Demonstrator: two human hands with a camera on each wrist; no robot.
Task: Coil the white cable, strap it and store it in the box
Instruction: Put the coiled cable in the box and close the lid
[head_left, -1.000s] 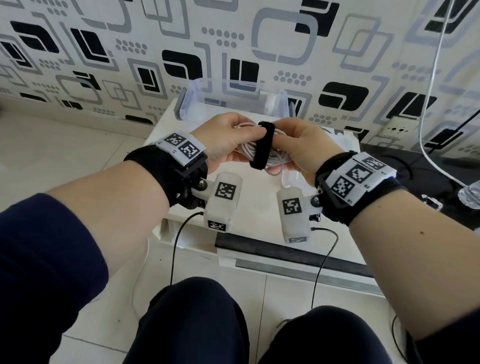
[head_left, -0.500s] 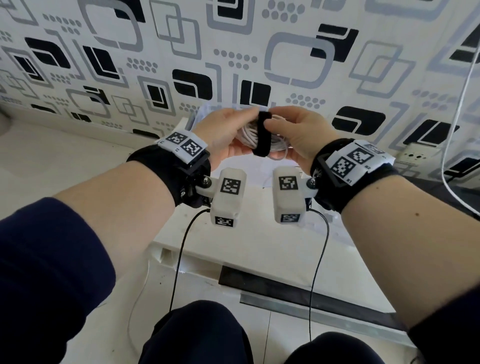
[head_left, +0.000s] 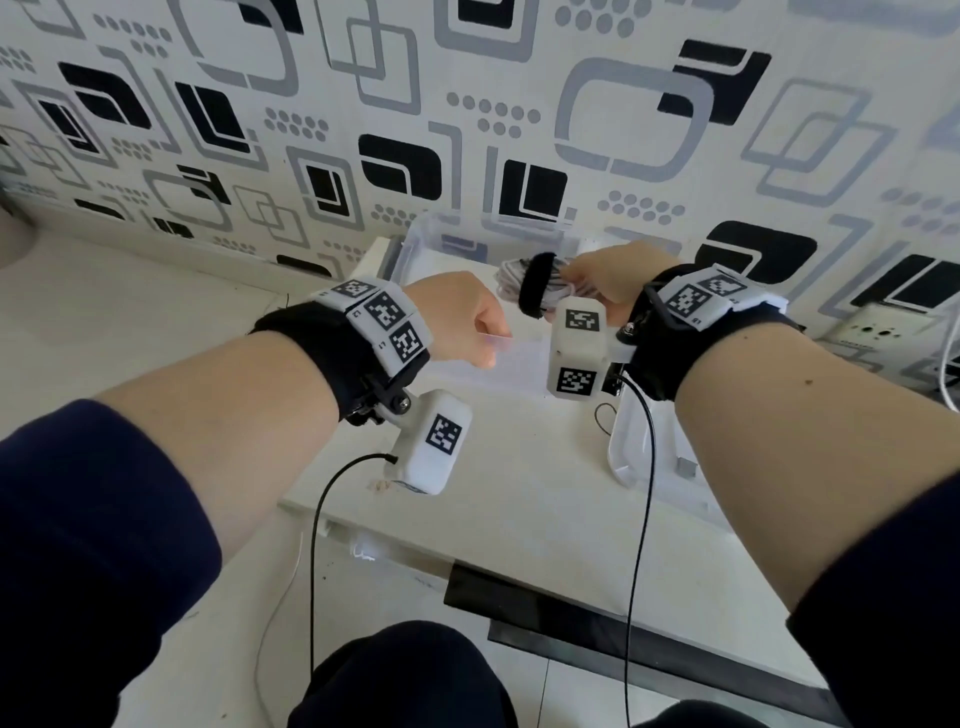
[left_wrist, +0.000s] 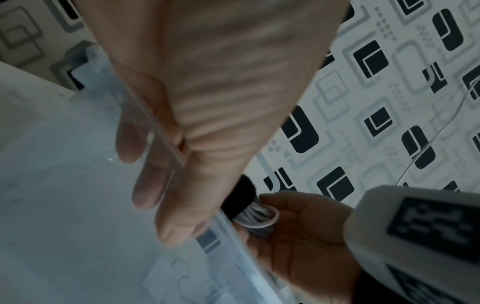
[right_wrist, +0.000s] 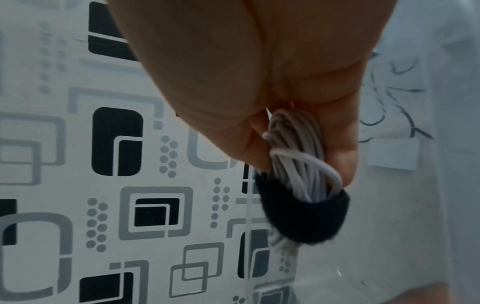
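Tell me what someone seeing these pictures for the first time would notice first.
Most striking is the coiled white cable, bound by a black strap, held by the right hand over the clear plastic box at the table's far edge. The left hand grips the box's near rim. Behind them, bold black-and-grey patterned wallpaper fills the background.

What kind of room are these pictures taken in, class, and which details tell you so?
Probably a room in a home, not a workshop. The patterned wallpaper with black and grey squares, a wall socket and a low white table holding a clear storage box suggest it.
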